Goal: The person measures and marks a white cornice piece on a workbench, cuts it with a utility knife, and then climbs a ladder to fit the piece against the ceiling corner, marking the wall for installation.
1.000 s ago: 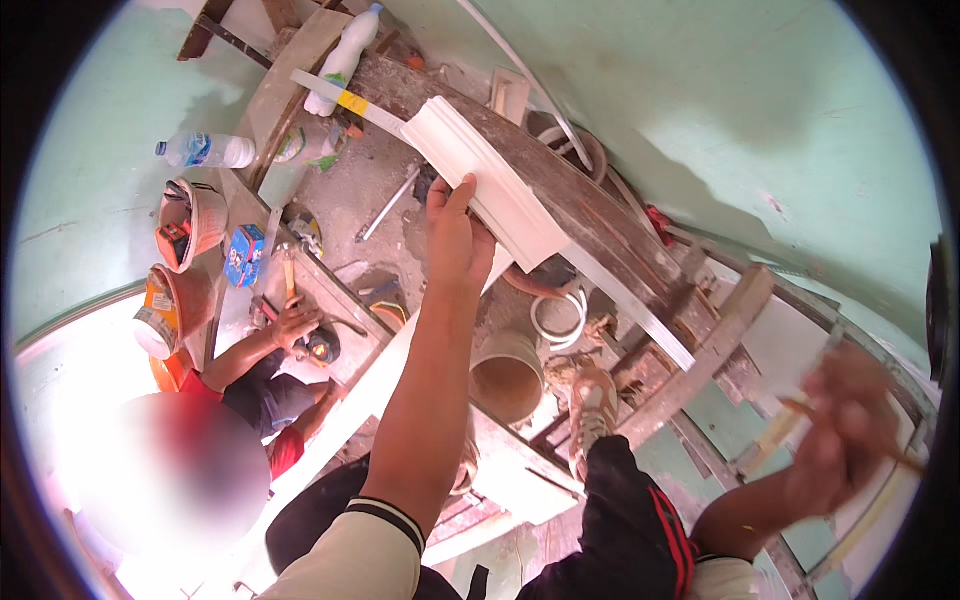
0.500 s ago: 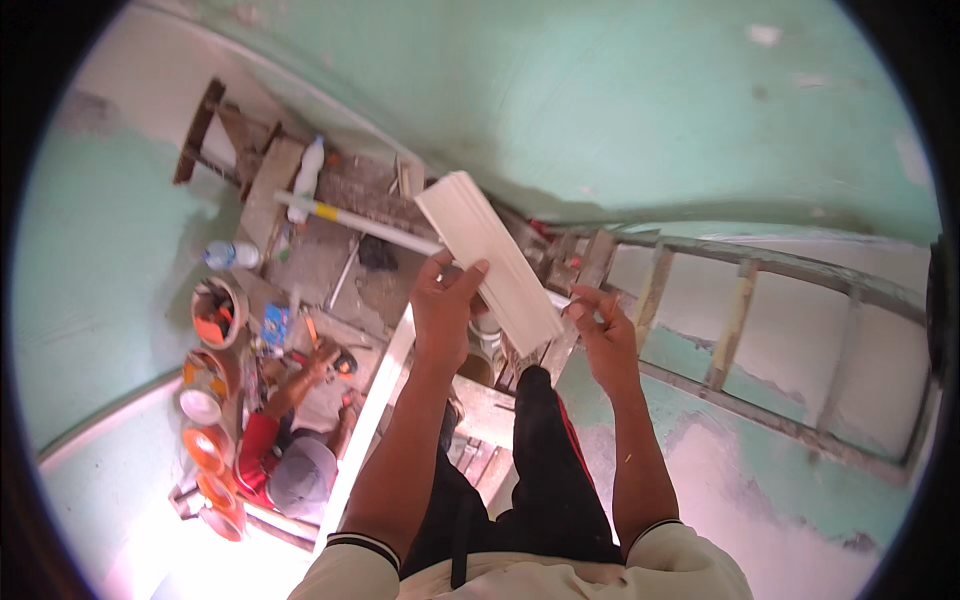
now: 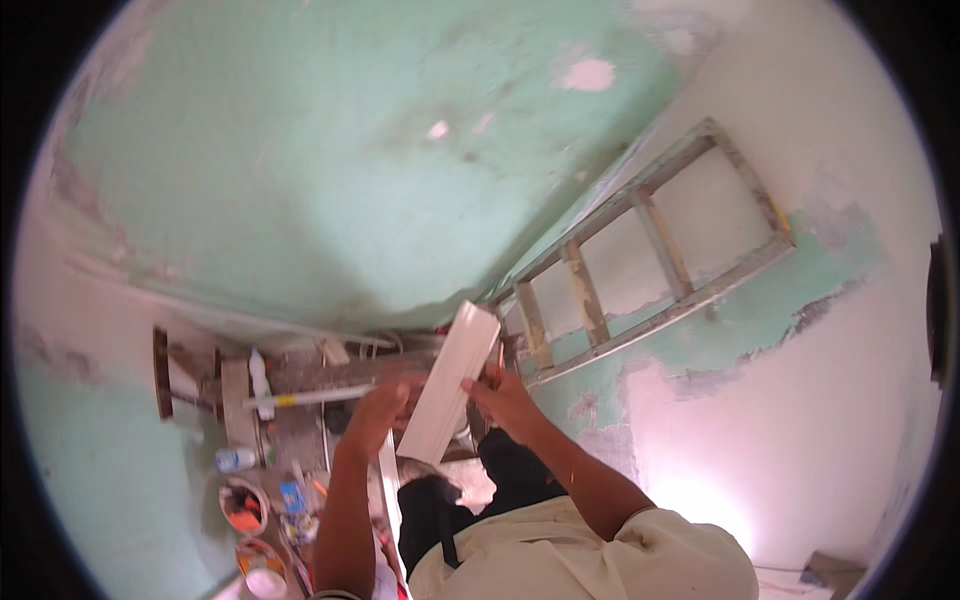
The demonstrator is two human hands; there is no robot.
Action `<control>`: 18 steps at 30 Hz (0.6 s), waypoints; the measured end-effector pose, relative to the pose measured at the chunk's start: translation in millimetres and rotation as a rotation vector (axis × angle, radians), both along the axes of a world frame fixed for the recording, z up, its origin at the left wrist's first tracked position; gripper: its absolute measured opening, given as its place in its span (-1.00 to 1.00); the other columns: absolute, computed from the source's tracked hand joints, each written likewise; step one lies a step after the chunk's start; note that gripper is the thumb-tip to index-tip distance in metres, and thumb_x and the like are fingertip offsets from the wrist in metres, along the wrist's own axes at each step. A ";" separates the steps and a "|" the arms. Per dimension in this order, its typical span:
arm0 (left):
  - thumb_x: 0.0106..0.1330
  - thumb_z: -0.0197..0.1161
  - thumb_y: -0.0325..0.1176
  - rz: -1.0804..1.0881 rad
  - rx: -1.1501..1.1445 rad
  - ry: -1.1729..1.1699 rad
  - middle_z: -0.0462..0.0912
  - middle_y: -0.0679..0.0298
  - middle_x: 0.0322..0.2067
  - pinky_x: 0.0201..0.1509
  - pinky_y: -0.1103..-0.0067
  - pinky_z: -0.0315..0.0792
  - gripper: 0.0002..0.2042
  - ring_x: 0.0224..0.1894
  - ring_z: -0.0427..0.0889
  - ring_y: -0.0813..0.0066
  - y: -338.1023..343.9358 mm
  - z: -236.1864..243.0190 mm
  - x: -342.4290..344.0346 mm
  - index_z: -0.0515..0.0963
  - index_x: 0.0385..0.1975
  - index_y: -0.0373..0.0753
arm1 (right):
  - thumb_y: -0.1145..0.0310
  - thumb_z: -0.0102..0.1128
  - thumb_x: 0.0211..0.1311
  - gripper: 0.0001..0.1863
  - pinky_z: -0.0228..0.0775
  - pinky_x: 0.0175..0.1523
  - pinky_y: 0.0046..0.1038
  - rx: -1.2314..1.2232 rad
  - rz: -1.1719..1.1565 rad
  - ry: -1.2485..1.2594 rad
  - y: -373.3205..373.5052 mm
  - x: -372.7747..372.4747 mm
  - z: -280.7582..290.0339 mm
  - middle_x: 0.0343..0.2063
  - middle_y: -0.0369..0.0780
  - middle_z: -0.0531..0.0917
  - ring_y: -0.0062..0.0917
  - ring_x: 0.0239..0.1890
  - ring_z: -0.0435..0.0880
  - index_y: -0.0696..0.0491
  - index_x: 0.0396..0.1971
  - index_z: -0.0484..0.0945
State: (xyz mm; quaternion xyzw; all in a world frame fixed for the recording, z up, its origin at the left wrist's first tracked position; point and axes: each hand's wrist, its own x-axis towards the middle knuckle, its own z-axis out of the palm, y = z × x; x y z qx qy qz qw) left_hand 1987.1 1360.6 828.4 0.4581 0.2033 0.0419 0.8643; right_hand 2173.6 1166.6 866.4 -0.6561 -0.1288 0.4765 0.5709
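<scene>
A short length of off-white cornice moulding (image 3: 448,385) is held up in the air in front of the person, above the dark-trousered legs (image 3: 515,475). It is a long, narrow piece with straight sides, and fine ridges and shallow steps run along its whole length. The face looks pale and smooth, with a faint pinkish tint; the upper end shows a stepped outline, while the lower end looks cut nearly straight. It stands at a slant, its upper end leaning right toward the ladder (image 3: 597,290) and its lower end pointing down and left.

The right hand (image 3: 500,402) grips the moulding at its right edge, thumb lying on the front face. A thin, orange-brown stick (image 3: 501,352) juts up from its fingers. The left hand (image 3: 383,412) is at the opposite edge, fingers bent and blurred; whether they close on the piece, I cannot tell.

Beyond, to the left, a white plastic bottle (image 3: 259,380) and a pale straightedge (image 3: 325,396) with a yellow band lie by a wooden surface (image 3: 236,412). Behind rises a patchy green wall (image 3: 330,180).
</scene>
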 end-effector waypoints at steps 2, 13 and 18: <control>0.51 0.40 -0.09 0.095 0.044 -0.148 0.73 0.14 0.14 0.16 0.39 0.65 -0.41 0.11 0.74 0.38 -11.0 -13.6 -25.2 0.51 0.36 -0.38 | 0.34 0.35 0.53 -0.82 0.08 -0.53 -0.57 0.084 -0.064 0.048 7.8 3.1 6.8 -0.54 -0.50 0.42 -0.80 -0.63 0.28 0.05 -0.01 0.61; 0.59 0.30 -0.25 0.288 0.113 -0.246 0.72 0.13 0.10 0.11 0.35 0.69 -0.61 0.07 0.76 0.33 -10.2 92.6 137.9 0.52 0.27 -0.33 | 0.32 0.28 0.59 -0.84 0.00 -0.56 -0.56 0.450 -0.384 0.034 17.2 123.7 101.8 -0.54 -0.53 0.40 -0.80 -0.68 0.16 0.02 0.03 0.62; 0.64 0.21 -0.05 0.226 0.398 -0.218 0.72 0.11 0.13 0.21 0.34 0.59 -0.52 0.10 0.75 0.29 19.8 151.3 192.0 0.51 0.33 -0.30 | 0.27 0.27 0.60 -0.76 -0.02 -0.54 -0.60 0.398 -0.262 -0.133 14.9 202.4 128.7 -0.46 -0.52 0.54 -0.84 -0.65 0.20 0.07 0.08 0.65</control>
